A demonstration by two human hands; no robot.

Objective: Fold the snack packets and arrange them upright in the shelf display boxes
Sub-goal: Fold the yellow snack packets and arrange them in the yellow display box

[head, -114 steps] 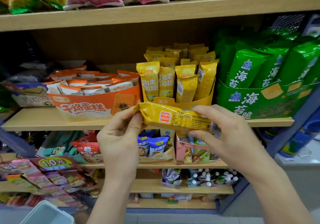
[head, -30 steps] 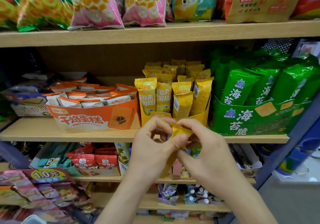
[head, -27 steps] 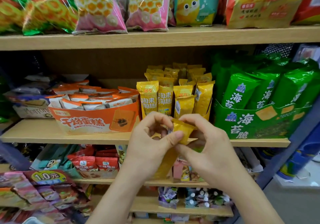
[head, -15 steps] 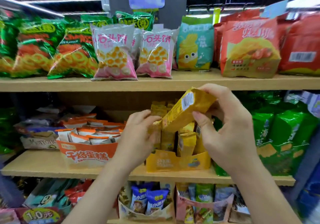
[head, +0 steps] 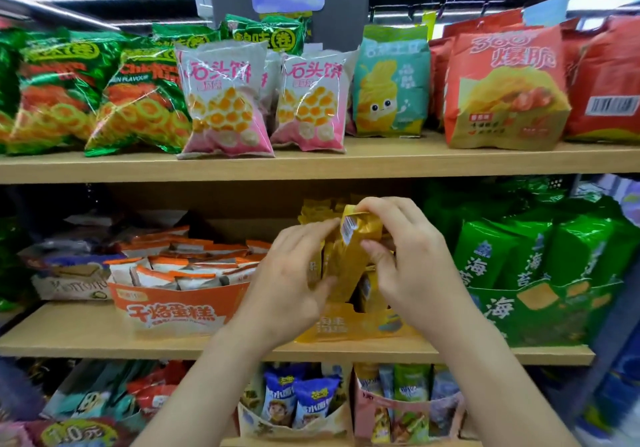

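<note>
A yellow snack packet (head: 349,259) stands nearly upright over the yellow display box (head: 360,325) on the middle shelf. My right hand (head: 412,263) pinches the packet's folded top, with the thumb on its side. My left hand (head: 291,284) grips its lower part from the left. Several other yellow packets (head: 317,209) stand in the box behind, mostly hidden by my hands.
An orange box of cake packets (head: 173,308) sits left of the yellow box, a green seaweed-snack box (head: 540,311) to its right. Large chip bags (head: 225,100) line the shelf above. More display boxes (head: 294,422) stand on the shelf below.
The packet went from horizontal in front of the shelf to folded, then raised and lowered upright into the yellow box. Both hands moved with it, and the view tilted upward.
</note>
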